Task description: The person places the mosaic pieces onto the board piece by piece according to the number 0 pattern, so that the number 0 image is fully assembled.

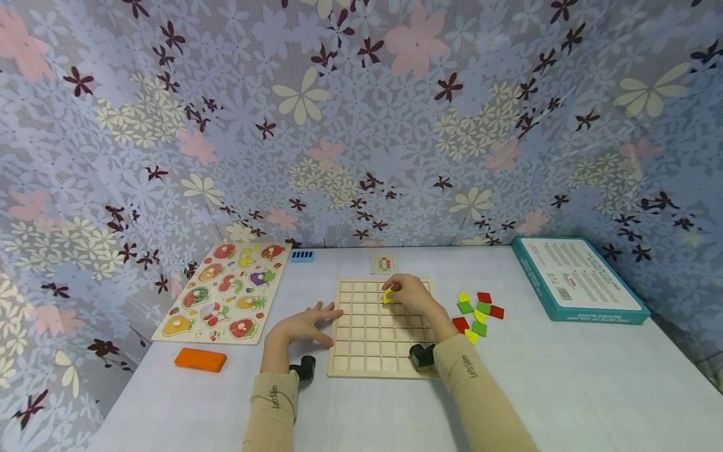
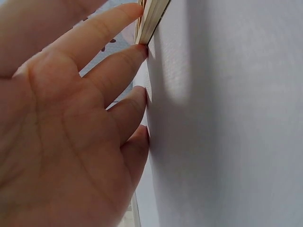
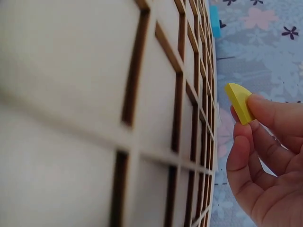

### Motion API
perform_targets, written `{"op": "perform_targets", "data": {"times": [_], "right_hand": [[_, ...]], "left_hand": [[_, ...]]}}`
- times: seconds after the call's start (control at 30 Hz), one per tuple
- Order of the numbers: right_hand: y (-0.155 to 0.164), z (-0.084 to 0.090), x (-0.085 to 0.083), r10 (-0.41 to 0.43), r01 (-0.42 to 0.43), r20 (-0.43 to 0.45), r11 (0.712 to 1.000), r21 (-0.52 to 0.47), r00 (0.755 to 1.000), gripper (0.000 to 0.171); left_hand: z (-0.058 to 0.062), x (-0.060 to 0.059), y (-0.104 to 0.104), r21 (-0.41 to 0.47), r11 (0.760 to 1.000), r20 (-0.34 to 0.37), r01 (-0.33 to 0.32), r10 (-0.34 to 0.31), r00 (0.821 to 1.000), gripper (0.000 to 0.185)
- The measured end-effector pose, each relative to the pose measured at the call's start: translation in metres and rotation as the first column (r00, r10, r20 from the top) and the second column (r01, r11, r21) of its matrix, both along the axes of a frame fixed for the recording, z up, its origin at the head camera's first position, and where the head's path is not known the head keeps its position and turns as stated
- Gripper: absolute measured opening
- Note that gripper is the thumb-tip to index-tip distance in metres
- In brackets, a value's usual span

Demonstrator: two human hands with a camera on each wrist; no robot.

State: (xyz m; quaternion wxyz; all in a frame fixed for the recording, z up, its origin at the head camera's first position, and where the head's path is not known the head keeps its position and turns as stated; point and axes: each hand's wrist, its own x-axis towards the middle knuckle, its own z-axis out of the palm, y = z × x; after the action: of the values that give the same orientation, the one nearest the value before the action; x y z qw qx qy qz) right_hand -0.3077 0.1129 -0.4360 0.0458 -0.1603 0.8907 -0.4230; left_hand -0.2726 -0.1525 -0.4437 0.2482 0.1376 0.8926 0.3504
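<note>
A wooden grid board (image 1: 367,339) with square cells lies on the white table. My right hand (image 1: 408,293) hovers over its upper part and pinches a yellow quarter-round piece (image 1: 388,295) between thumb and fingers; the right wrist view shows the yellow piece (image 3: 238,101) held just off the grid board (image 3: 94,94). My left hand (image 1: 307,323) lies flat on the table with straight fingers, its fingertips (image 2: 139,49) touching the board's left edge (image 2: 150,21).
Loose red, green and yellow pieces (image 1: 479,312) lie right of the board. A fruit peg puzzle (image 1: 223,292) and an orange block (image 1: 200,359) sit at the left, a teal box (image 1: 576,279) at the right. A small pattern card (image 1: 385,263) and blue block (image 1: 302,255) lie behind.
</note>
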Motion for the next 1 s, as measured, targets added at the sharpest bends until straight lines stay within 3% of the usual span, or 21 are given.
{"op": "perform_targets", "data": {"times": [1.0], "right_hand": [[-0.032,-0.006,-0.017,0.008,-0.011,0.038,0.997,0.076,0.999,0.010]], "left_hand": [[-0.003,-0.001,0.000,-0.006,1.000,-0.010,-0.006,0.006,1.000,0.073]]}}
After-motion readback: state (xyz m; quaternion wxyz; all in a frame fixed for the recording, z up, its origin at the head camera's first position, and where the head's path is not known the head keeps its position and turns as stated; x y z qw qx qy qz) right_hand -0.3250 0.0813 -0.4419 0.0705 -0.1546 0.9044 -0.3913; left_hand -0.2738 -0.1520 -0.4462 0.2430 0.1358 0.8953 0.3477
